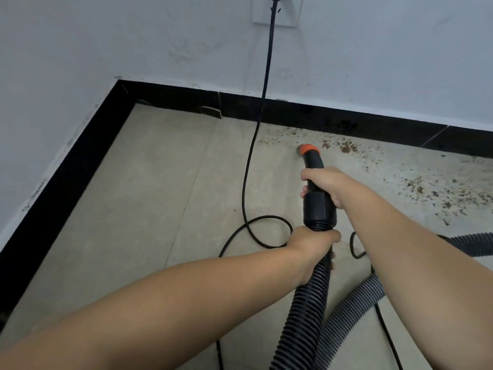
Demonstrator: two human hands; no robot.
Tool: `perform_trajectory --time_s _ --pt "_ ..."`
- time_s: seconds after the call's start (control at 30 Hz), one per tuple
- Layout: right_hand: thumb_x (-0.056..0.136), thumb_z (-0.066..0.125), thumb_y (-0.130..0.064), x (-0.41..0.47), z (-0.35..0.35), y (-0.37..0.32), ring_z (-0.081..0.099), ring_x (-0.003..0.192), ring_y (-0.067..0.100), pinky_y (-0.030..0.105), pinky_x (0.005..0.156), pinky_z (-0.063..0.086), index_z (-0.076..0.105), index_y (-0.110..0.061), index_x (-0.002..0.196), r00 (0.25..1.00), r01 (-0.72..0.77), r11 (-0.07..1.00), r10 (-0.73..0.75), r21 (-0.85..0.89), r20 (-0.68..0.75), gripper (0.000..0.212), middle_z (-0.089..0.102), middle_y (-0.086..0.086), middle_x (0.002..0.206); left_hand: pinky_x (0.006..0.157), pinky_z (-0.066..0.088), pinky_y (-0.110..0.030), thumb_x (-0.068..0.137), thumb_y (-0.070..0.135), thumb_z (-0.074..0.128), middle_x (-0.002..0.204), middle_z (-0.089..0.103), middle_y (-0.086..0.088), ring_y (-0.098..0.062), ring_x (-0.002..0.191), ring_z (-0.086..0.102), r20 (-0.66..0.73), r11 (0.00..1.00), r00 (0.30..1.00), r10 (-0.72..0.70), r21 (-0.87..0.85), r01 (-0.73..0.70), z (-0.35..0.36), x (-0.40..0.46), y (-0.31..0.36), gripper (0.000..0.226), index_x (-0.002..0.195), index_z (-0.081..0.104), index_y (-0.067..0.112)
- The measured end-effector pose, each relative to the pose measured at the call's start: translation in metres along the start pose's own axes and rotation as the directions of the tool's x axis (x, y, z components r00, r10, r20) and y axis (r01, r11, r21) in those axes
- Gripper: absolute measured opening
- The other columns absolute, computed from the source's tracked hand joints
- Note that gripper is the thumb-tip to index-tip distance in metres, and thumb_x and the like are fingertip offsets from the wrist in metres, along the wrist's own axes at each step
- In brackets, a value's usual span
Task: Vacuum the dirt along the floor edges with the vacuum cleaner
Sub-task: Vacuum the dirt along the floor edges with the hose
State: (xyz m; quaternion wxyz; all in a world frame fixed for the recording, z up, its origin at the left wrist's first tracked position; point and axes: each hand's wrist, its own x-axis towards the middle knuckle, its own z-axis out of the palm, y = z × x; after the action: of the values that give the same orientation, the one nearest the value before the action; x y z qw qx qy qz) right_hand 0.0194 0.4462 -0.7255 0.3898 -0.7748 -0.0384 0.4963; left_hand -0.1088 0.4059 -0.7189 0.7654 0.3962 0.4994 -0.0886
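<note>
Nozzle [309,150], orange-tipped, sits low at the floor [165,182] right of centre in the frame, just beside the dirt [346,148] strewn along the black baseboard [293,110]. My right hand [324,184] grips the black tube behind it; my left hand [310,244] grips the ribbed hose [301,311] just below the collar. A black cord [256,129] hangs from the wall socket [277,12] at the top and loops on the floor left of my hands.
</note>
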Motion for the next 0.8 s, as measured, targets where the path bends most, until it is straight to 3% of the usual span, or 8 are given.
perform_trajectory --time_s 0.23,0.37,0.57,0.8 --pt "0.085 0.057 -0.006 0.006 0.056 -0.019 0.060 0.036 0.015 0.020 0.037 0.047 0.047 -0.005 0.096 0.990 0.076 0.992 -0.063 -0.100 0.130 0.015 0.061 0.012 0.061 0.052 0.045 -0.026 0.086 0.012 0.062 0.067 0.054 -0.009 -0.020 0.048 0.051 -0.101 0.997 0.995 0.004 -0.080 -0.013 -0.041 -0.003 0.007 0.011 0.086 0.052 0.008" --pt "0.085 0.059 -0.010 0.009 0.075 -0.025 0.062 0.042 0.016 0.023 0.046 0.049 0.047 -0.004 0.106 0.983 0.108 0.987 -0.089 -0.120 0.158 0.025 0.063 0.010 0.063 0.054 0.047 -0.028 0.086 0.013 0.063 0.068 0.055 -0.010 -0.021 0.049 0.052 -0.141 0.996 0.990 0.001 -0.090 -0.014 -0.057 -0.003 0.010 0.012 0.086 0.053 0.007" --pt "0.085 0.058 -0.008 0.011 0.060 -0.023 0.061 0.038 0.014 0.021 0.042 0.047 0.046 -0.005 0.108 0.992 0.092 0.992 -0.084 -0.086 0.099 0.025 0.061 0.009 0.062 0.053 0.047 -0.027 0.086 0.013 0.063 0.069 0.054 -0.010 -0.020 0.051 0.052 -0.082 0.999 0.996 -0.026 -0.047 0.022 -0.050 0.002 0.014 0.015 0.094 0.053 0.004" --pt "0.085 0.057 -0.006 0.005 -0.011 0.005 0.059 0.035 0.015 0.022 0.035 0.047 0.046 -0.006 0.089 0.998 0.027 0.999 -0.025 0.039 -0.050 0.011 0.057 0.012 0.060 0.049 0.045 -0.025 0.086 0.013 0.063 0.067 0.053 -0.009 -0.020 0.049 0.050 0.041 0.998 0.998 -0.046 0.051 0.044 0.003 0.008 0.005 0.013 0.083 0.051 0.009"
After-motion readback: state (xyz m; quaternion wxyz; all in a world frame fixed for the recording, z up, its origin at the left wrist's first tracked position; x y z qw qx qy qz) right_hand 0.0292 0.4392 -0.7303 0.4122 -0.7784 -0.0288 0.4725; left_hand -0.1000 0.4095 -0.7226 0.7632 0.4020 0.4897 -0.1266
